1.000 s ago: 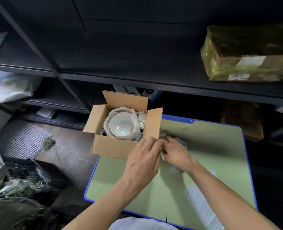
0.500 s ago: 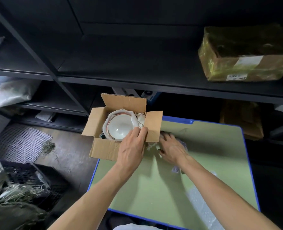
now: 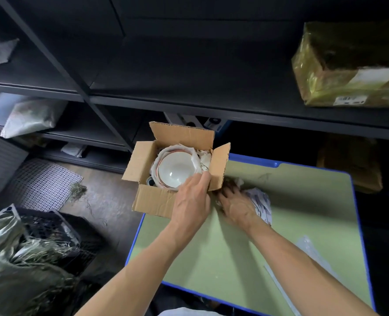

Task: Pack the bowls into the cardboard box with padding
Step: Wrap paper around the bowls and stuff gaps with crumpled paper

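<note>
An open cardboard box (image 3: 152, 201) stands on the far left corner of a green table, overhanging its edge. Inside it a white bowl with a red rim (image 3: 174, 168) lies upward, with white paper padding (image 3: 201, 157) folded around it. My left hand (image 3: 192, 199) rests on the box's near right corner, fingers reaching over the rim beside the bowl. My right hand (image 3: 236, 206) lies on the table just right of the box, pressing on crumpled paper (image 3: 260, 201). Whether the right hand's fingers are closed on the paper is hidden.
The green table with a blue edge (image 3: 303, 224) fills the lower right; clear plastic wrap (image 3: 312, 249) lies near my right arm. Dark metal shelves (image 3: 189, 103) run behind, with a taped parcel (image 3: 348, 71) up right. A black crate with dried plants (image 3: 41, 236) sits on the floor left.
My left hand moved from beside the right hand up onto the box's near right corner. My right hand slid slightly right over the crumpled paper.
</note>
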`<action>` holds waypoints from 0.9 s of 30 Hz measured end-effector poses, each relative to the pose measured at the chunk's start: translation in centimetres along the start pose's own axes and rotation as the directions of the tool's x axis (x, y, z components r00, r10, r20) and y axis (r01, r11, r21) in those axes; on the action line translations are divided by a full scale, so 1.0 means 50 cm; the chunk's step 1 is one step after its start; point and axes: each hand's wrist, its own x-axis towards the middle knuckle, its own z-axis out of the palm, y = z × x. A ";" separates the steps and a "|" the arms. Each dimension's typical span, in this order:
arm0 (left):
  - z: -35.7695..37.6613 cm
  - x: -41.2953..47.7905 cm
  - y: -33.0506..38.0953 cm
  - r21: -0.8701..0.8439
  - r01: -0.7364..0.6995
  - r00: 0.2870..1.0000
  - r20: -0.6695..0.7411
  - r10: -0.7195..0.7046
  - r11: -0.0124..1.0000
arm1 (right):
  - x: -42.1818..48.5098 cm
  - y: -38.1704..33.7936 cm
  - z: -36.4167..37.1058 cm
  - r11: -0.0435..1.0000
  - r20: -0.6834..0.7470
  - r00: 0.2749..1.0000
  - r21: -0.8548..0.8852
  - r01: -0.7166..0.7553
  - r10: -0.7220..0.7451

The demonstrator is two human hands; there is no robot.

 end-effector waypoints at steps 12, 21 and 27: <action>-0.002 -0.013 -0.004 -0.010 -0.019 1.000 0.018 0.019 1.000 | -0.116 0.007 0.040 0.988 -0.032 0.998 0.141 0.056 -0.052; -0.014 -0.040 -0.001 0.010 -0.130 0.991 -0.010 0.130 0.991 | -0.194 0.013 0.051 0.978 -0.092 0.995 0.200 0.052 -0.035; -0.020 -0.072 0.020 -0.036 -0.213 0.977 -0.031 0.212 0.976 | -0.213 0.004 0.053 0.969 -0.202 0.973 0.237 -0.065 0.115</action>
